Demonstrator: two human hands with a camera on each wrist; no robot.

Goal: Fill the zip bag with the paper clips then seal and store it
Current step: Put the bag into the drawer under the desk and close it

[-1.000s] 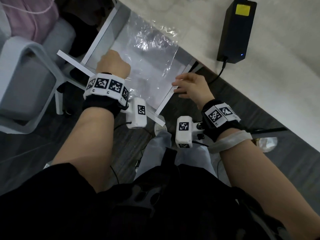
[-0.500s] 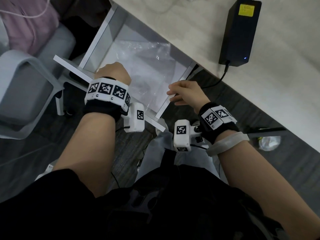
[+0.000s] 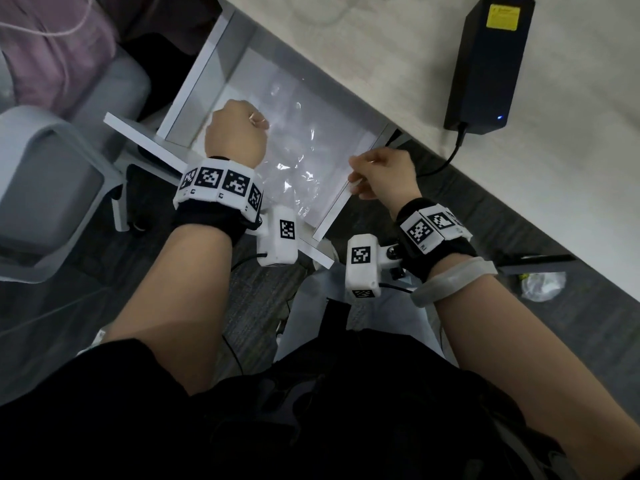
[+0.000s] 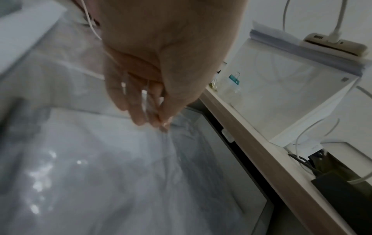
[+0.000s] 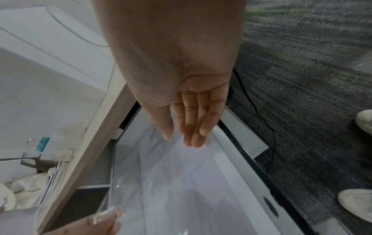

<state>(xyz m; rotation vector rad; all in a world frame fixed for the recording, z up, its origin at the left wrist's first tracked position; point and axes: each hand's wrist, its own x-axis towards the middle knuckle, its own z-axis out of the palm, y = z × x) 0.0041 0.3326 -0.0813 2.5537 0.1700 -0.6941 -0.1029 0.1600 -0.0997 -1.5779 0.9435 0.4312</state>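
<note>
The clear zip bag (image 3: 304,168) hangs spread low inside the open white drawer (image 3: 194,81) under the desk. My left hand (image 3: 239,133) grips the bag's left top corner in curled fingers (image 4: 157,117). My right hand (image 3: 377,174) pinches the right corner between thumb and fingers (image 5: 193,139), just above the drawer's right wall (image 3: 332,209). The bag (image 5: 171,174) looks crinkled and see-through, and I cannot make out any clips inside it. A teal binder clip (image 5: 42,143) and a gold one lie on the desk near its edge.
A black power brick (image 3: 485,64) with its cable sits on the pale desk (image 3: 398,64) above the drawer. A grey chair (image 3: 52,185) stands to the left, with pink cloth behind it. Dark carpet and two pale shoes (image 5: 356,202) lie to the right.
The bag has come down and a little toward the drawer's front, and lies flatter. Both hands kept their hold on its corners and moved with it.
</note>
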